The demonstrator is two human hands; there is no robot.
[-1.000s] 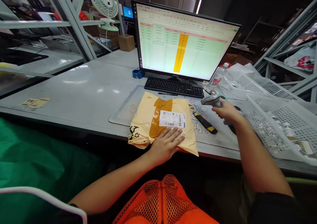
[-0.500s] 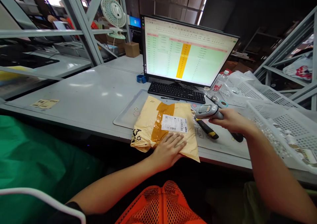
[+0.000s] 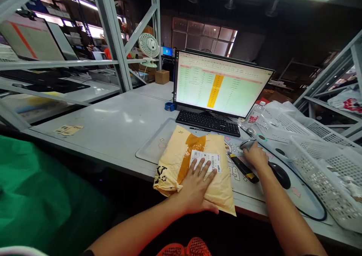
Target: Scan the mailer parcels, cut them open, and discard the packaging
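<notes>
Right hand [image 3: 256, 157]: shifted rightward, away from the package's edge, since half a second ago; its fingers curl around the grey scanner [image 3: 246, 144], though part of the grip is hidden.
Scanner: just beyond the far end of the black-and-yellow knife [image 3: 243, 168], lower than when it was raised beside the package; whether it touches the mat [image 3: 151, 146] I cannot tell.
Mouse [image 3: 279, 175]: now in plain sight beside the right forearm; mostly hidden a moment earlier.
Left hand [image 3: 198, 190]: slid farther up the package [image 3: 222, 186]; fingers now spread wide and flat, no longer just below the white label [image 3: 199, 156] but over its lower part.
What it means: in my judgement, the label is not being scanned at this instant, with fingers across it and the scanner off to the side; the package seems steadied by the left palm.
Package: flat on the mat, in front of the keyboard [image 3: 207, 123]; its near right corner reaches slightly past the edge of the table [image 3: 113, 128].
Pointing: label side up; the narrower-looking far end faces the keyboard; the black printed marks [image 3: 160, 174] sit at the near left corner.
Long axis: probably runs from the person toward the monitor [image 3: 220, 82], as the brown tape [image 3: 195, 142] does, leaning right at the far end; the outline is close to square, so this is uncertain; the label's own long side lies crosswise.
</notes>
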